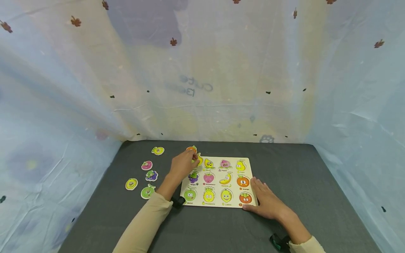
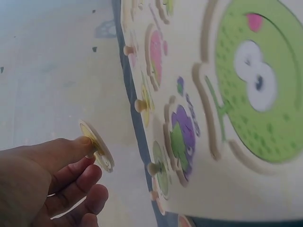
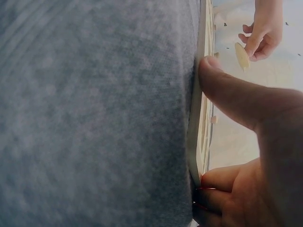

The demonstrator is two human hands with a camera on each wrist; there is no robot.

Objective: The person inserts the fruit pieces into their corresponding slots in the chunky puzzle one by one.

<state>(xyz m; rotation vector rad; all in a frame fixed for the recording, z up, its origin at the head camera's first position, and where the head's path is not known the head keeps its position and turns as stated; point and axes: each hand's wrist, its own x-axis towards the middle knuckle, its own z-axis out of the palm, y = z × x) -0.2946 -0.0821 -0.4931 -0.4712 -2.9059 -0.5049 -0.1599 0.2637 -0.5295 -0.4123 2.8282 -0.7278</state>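
My left hand (image 1: 184, 164) is above the upper left corner of a wooden fruit puzzle board (image 1: 218, 206). Its thumb and fingertips pinch a yellow puzzle piece (image 2: 100, 152) by the knob. That piece is tilted and held clear of the board in the left wrist view. My right hand (image 1: 269, 201) rests at the board's lower right corner. There the thumb (image 3: 222, 85) presses the near edge, while the extended fingers lie along the right edge. Printed fruits such as a grape, a strawberry and an orange show on the board. The left hand hides part of the top left picture.
Loose pieces lie left of the board: a yellow one (image 1: 158, 150), a pink one (image 1: 147, 165), grapes (image 1: 152, 175), a yellow-green round (image 1: 131, 184) and a green melon (image 1: 147, 192). An orange piece (image 1: 191, 148) lies behind the left hand. A patterned curtain (image 1: 221, 116) borders the dark table (image 1: 221, 228).
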